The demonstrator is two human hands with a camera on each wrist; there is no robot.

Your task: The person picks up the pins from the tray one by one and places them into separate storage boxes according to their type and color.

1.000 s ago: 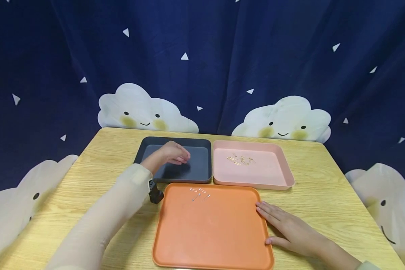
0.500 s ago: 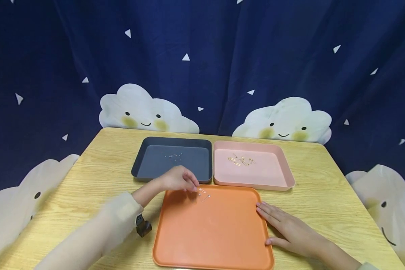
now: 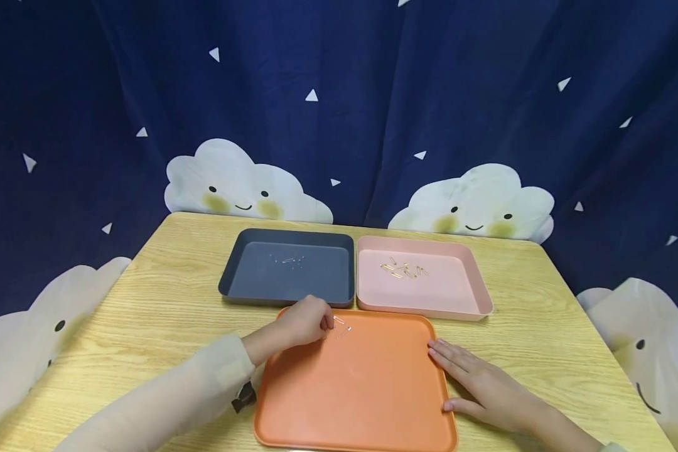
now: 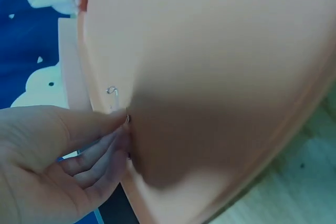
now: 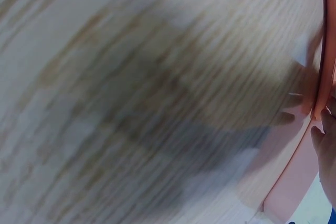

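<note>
At the upper left corner of the orange tray (image 3: 361, 389), my left hand (image 3: 305, 323) pinches a silver safety pin (image 4: 128, 118) between thumb and fingertips; most of the pin is hidden by them. Just right of those fingertips, a couple of silver safety pins (image 3: 345, 331) lie on the tray, and one safety pin (image 4: 113, 91) shows beyond the thumb in the left wrist view. My right hand (image 3: 483, 383) rests with extended fingers on the tray's right rim. In the right wrist view, part of the right hand (image 5: 327, 153) appears at the right edge beside the tray.
Behind the orange tray stands a dark grey tray (image 3: 316, 282) with several small silver pins (image 3: 288, 260) in it. To its right, a pink tray (image 3: 446, 295) holds several gold safety pins (image 3: 407, 271). All stand on a wooden table (image 3: 164, 295) before a blue curtain.
My left hand has come back from over the dark grey tray to the orange tray's upper left, where its fingers have closed on a silver safety pin. The right hand stays put.
</note>
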